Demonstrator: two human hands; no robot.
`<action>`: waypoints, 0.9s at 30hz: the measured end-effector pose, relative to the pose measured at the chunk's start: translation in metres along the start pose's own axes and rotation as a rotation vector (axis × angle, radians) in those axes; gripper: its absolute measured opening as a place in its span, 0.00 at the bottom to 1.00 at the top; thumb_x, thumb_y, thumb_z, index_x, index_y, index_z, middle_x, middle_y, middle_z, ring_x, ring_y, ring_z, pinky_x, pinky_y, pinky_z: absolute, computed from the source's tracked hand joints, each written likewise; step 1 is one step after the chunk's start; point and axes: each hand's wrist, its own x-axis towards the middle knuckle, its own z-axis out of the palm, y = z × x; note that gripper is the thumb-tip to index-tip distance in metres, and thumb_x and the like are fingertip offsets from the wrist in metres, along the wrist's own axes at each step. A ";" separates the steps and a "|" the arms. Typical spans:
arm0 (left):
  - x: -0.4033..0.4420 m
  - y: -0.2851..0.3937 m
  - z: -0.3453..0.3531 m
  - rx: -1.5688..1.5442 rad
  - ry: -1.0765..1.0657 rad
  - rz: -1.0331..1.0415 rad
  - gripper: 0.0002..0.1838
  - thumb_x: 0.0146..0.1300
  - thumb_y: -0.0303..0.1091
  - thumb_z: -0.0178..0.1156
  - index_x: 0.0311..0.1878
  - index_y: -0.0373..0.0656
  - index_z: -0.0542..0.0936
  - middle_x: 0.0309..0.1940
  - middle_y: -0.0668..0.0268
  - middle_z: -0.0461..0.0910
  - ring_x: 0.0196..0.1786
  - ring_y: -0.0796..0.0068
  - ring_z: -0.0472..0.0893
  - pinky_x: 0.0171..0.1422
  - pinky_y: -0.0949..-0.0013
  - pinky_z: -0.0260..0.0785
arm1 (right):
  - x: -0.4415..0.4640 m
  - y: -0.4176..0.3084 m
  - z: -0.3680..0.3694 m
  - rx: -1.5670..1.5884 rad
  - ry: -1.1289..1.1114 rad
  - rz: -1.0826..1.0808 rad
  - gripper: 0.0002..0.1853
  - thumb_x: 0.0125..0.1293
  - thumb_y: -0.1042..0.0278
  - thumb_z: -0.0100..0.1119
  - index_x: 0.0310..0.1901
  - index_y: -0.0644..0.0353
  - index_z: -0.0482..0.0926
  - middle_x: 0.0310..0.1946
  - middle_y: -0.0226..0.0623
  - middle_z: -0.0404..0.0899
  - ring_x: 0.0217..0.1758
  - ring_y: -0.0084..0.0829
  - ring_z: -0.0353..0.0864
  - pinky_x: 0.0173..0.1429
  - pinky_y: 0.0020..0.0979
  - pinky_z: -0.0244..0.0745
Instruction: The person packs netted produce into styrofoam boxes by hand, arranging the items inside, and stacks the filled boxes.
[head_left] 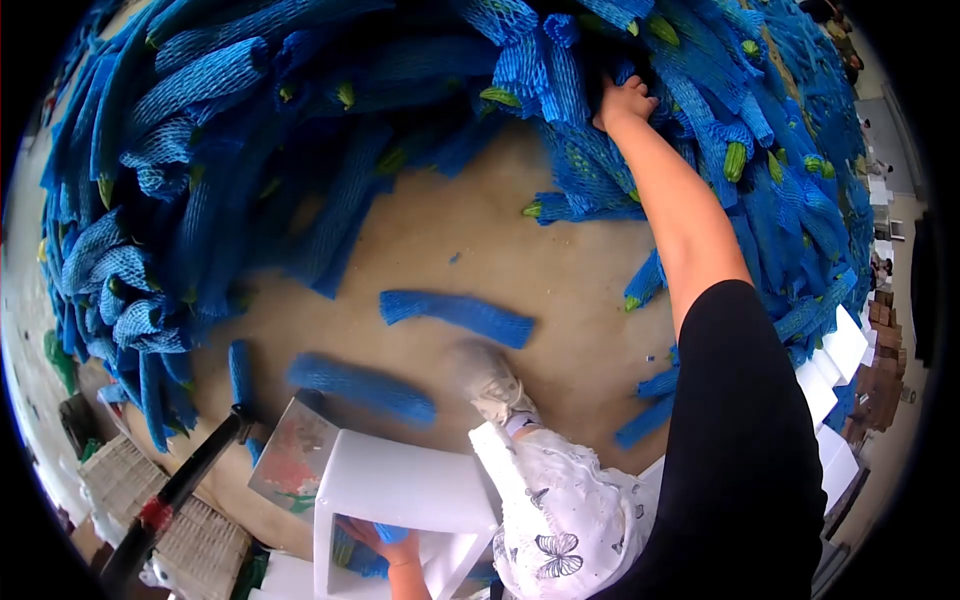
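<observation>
High in the view, my right hand (625, 103) reaches into a heaped pile of long green ridged gourds in blue foam net sleeves (590, 165). Its fingers are curled round a sleeved gourd (622, 70), most of which is hidden in shadow. Down at the bottom, my left hand (398, 552) is inside the opening of a white foam box (410, 475). A blue net sleeve (391, 533) shows between its thumb and fingers, which look closed on it. More sleeved gourds (345, 550) lie in the box behind that hand.
The pile curves round the left, back and right. Loose blue sleeves (455, 315) lie on the tan floor (400, 260). A shoe (490, 385) stands near the box. A black pole (180, 490) and a woven basket (190, 535) are at lower left; white foam boxes (835, 460) stand right.
</observation>
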 end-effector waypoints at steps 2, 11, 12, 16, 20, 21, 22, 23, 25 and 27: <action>-0.005 -0.002 0.014 -0.061 -0.001 -0.028 0.49 0.58 0.62 0.57 0.74 0.44 0.49 0.73 0.47 0.49 0.75 0.40 0.47 0.78 0.37 0.33 | -0.004 0.009 0.009 -0.004 -0.001 -0.010 0.38 0.54 0.60 0.64 0.68 0.29 0.62 0.61 0.51 0.63 0.65 0.51 0.64 0.66 0.47 0.63; 0.010 0.007 0.013 -0.165 0.159 -0.051 0.38 0.62 0.56 0.54 0.69 0.43 0.59 0.67 0.49 0.61 0.71 0.44 0.58 0.77 0.35 0.37 | -0.185 0.138 -0.019 0.583 0.104 -0.368 0.45 0.44 0.73 0.66 0.67 0.28 0.66 0.57 0.44 0.66 0.57 0.51 0.71 0.54 0.42 0.76; 0.012 0.009 0.010 -0.175 0.157 -0.047 0.38 0.62 0.56 0.54 0.69 0.43 0.59 0.67 0.49 0.61 0.71 0.44 0.58 0.77 0.35 0.37 | -0.218 0.154 -0.019 0.665 0.045 -0.382 0.46 0.44 0.73 0.66 0.68 0.28 0.65 0.58 0.45 0.66 0.57 0.52 0.71 0.55 0.42 0.75; 0.015 0.011 0.008 -0.236 0.292 -0.020 0.35 0.61 0.46 0.57 0.68 0.42 0.61 0.68 0.50 0.62 0.72 0.47 0.59 0.77 0.36 0.38 | -0.350 0.160 0.051 1.097 -0.131 -0.491 0.47 0.42 0.72 0.66 0.69 0.30 0.64 0.64 0.54 0.61 0.66 0.55 0.66 0.66 0.44 0.68; 0.021 0.014 -0.009 -0.273 0.383 -0.020 0.25 0.56 0.42 0.62 0.54 0.40 0.74 0.55 0.48 0.72 0.64 0.43 0.68 0.73 0.33 0.49 | -0.415 0.102 0.177 0.918 -0.408 -0.293 0.53 0.42 0.62 0.76 0.72 0.38 0.57 0.70 0.64 0.47 0.70 0.62 0.58 0.68 0.48 0.63; 0.020 0.013 -0.006 -0.295 0.390 -0.019 0.27 0.56 0.44 0.62 0.56 0.41 0.73 0.57 0.49 0.72 0.66 0.43 0.66 0.74 0.34 0.46 | -0.420 0.097 0.174 1.020 -0.366 -0.208 0.52 0.42 0.56 0.78 0.70 0.49 0.60 0.70 0.59 0.50 0.73 0.57 0.55 0.71 0.48 0.59; 0.021 0.011 -0.005 -0.293 0.389 -0.010 0.27 0.56 0.44 0.62 0.56 0.41 0.73 0.57 0.49 0.72 0.66 0.43 0.66 0.74 0.34 0.46 | -0.417 0.099 0.163 0.927 -0.278 -0.250 0.49 0.44 0.55 0.77 0.69 0.50 0.61 0.70 0.59 0.50 0.73 0.56 0.55 0.70 0.46 0.60; 0.021 0.012 -0.004 -0.264 0.331 -0.007 0.31 0.56 0.41 0.61 0.63 0.42 0.67 0.63 0.51 0.66 0.70 0.47 0.60 0.76 0.35 0.40 | -0.410 0.102 0.152 1.021 -0.194 -0.267 0.47 0.46 0.55 0.77 0.68 0.51 0.62 0.70 0.58 0.50 0.72 0.55 0.55 0.70 0.45 0.60; 0.022 0.013 -0.001 -0.199 0.267 -0.003 0.36 0.56 0.39 0.59 0.69 0.46 0.61 0.70 0.54 0.59 0.76 0.52 0.52 0.77 0.37 0.33 | -0.392 0.095 0.139 1.105 -0.047 -0.281 0.41 0.48 0.58 0.75 0.64 0.53 0.65 0.71 0.51 0.52 0.71 0.52 0.58 0.70 0.44 0.60; 0.028 0.014 0.003 -0.237 0.273 -0.040 0.36 0.56 0.39 0.59 0.69 0.46 0.61 0.70 0.54 0.60 0.76 0.53 0.52 0.77 0.37 0.33 | -0.393 0.078 0.137 0.887 -0.099 -0.307 0.42 0.47 0.59 0.75 0.65 0.53 0.65 0.70 0.49 0.54 0.69 0.52 0.60 0.69 0.45 0.61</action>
